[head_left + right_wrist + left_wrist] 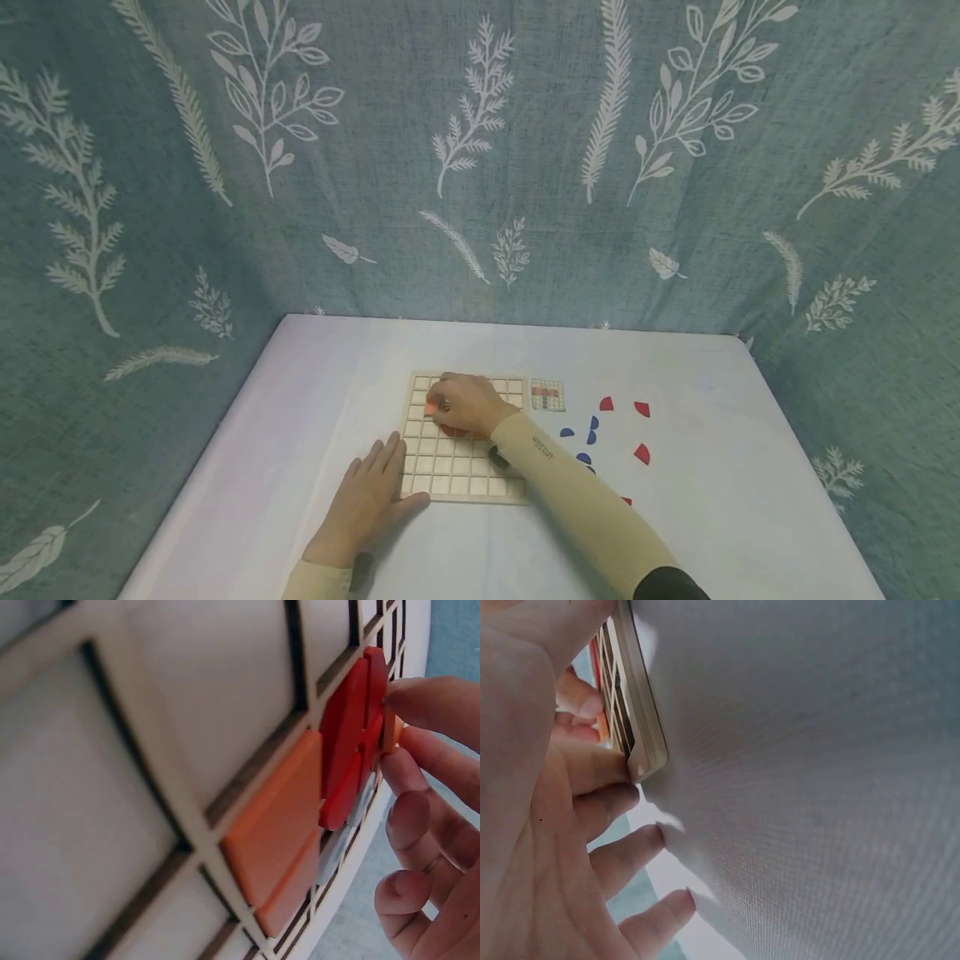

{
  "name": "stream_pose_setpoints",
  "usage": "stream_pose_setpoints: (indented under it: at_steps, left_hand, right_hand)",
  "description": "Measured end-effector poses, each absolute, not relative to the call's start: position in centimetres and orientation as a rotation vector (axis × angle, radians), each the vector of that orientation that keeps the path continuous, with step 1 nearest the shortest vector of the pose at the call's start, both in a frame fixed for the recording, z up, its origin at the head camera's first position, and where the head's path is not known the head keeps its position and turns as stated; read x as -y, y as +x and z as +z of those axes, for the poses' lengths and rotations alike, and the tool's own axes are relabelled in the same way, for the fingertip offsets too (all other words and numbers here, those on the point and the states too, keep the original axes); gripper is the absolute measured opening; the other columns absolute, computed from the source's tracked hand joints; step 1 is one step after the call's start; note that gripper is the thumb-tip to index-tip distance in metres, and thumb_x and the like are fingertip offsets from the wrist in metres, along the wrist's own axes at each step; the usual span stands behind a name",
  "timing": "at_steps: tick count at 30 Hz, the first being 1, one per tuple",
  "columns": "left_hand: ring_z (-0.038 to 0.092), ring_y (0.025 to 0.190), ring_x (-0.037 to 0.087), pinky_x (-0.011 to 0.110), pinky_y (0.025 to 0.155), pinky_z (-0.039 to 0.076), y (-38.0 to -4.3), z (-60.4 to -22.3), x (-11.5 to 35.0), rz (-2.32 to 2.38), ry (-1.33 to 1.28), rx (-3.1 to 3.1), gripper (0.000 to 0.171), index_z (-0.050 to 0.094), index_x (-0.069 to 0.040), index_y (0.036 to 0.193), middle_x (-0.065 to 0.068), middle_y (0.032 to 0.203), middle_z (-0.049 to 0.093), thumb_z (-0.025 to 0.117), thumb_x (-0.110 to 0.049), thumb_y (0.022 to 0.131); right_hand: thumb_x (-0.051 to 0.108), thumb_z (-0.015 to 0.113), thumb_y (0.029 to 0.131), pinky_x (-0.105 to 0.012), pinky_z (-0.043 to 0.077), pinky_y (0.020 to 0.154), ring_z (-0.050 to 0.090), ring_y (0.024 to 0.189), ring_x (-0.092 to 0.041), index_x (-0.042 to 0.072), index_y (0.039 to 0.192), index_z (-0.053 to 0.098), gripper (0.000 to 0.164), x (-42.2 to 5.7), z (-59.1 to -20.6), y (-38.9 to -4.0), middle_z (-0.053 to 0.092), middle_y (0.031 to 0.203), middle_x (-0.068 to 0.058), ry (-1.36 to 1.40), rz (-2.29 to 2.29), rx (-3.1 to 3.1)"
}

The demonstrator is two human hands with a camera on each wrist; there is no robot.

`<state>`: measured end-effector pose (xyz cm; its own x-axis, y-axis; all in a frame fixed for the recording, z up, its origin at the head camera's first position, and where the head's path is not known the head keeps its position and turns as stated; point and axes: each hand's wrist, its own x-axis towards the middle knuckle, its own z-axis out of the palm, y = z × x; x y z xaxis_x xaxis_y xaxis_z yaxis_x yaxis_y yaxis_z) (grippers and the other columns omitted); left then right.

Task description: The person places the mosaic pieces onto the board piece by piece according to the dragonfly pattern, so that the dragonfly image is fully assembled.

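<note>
A wooden grid board (463, 499) with square cells lies on the white table. My right hand (468, 402) reaches over its upper left part and pinches an orange tile (389, 732) between thumb and fingertips, at the grid. Beside it in the right wrist view, red pieces (342, 742) and another orange tile (279, 825) sit in cells; greyish pieces (361, 801) lie behind them. My left hand (367, 496) lies at the board's lower left edge, its fingers extended and the thumb by the front rim. In the left wrist view the fingers touch the board's corner (651, 754).
A small pattern card (547, 395) lies right of the board. Farther right are loose red quarter-round pieces (642, 454) and blue half-round pieces (583, 458), some partly behind the right forearm. A leaf-patterned green cloth (390, 250) surrounds the table.
</note>
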<state>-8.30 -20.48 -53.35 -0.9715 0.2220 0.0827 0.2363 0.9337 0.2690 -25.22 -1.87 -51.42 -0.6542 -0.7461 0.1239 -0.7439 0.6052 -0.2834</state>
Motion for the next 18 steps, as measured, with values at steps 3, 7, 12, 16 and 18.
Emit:
stream_pose_setpoints:
  at_steps: [3,7,12,16,18]
  left_hand:
    - [0.042,0.139,0.049,0.067,0.107,0.038,-8.23,-53.35,20.48,-0.432,-0.373,3.021,0.090,0.044,0.009,0.147,0.026,0.155,0.041,0.065,-0.059,0.092]
    - [0.043,0.137,0.049,0.067,0.106,0.039,-8.21,-53.34,20.51,-0.417,-0.387,3.012,0.090,0.044,0.009,0.147,0.026,0.154,0.042,0.065,-0.059,0.092]
    - [0.042,0.139,0.048,0.067,0.107,0.038,-8.23,-53.37,20.54,-0.428,-0.376,3.023,0.090,0.044,0.009,0.148,0.026,0.155,0.041,0.065,-0.059,0.092]
    - [0.040,0.140,0.048,0.067,0.108,0.037,-8.29,-53.46,20.51,-0.433,-0.366,3.044,0.091,0.043,0.008,0.149,0.025,0.156,0.040,0.064,-0.060,0.092]
    - [0.040,0.140,0.048,0.067,0.108,0.037,-8.31,-53.50,20.49,-0.425,-0.366,3.049,0.091,0.043,0.008,0.149,0.025,0.156,0.039,0.063,-0.060,0.092]
  right_hand:
    - [0.032,0.072,0.093,-0.021,0.055,0.071,0.060,0.081,-0.001,0.024,0.112,0.076,0.021,2.04,-51.37,-25.27,0.066,0.099,0.012,-1.306,-0.437,-2.818]
    - [0.034,0.070,0.095,-0.021,0.056,0.072,0.063,0.083,-0.002,0.025,0.112,0.077,0.020,2.12,-51.16,-25.43,0.067,0.101,0.011,-1.293,-0.410,-2.824]
    - [0.029,0.066,0.100,-0.022,0.056,0.074,0.065,0.086,-0.006,0.023,0.113,0.077,0.018,2.17,-50.88,-25.77,0.067,0.104,0.007,-1.251,-0.437,-2.824]
    - [0.027,0.064,0.101,-0.022,0.056,0.073,0.065,0.085,-0.007,0.022,0.114,0.076,0.018,2.32,-50.72,-25.99,0.068,0.104,0.006,-1.242,-0.415,-2.834]
    - [0.027,0.064,0.101,-0.022,0.057,0.073,0.066,0.086,-0.007,0.021,0.116,0.076,0.020,2.42,-50.66,-26.06,0.068,0.104,0.006,-1.232,-0.398,-2.838]
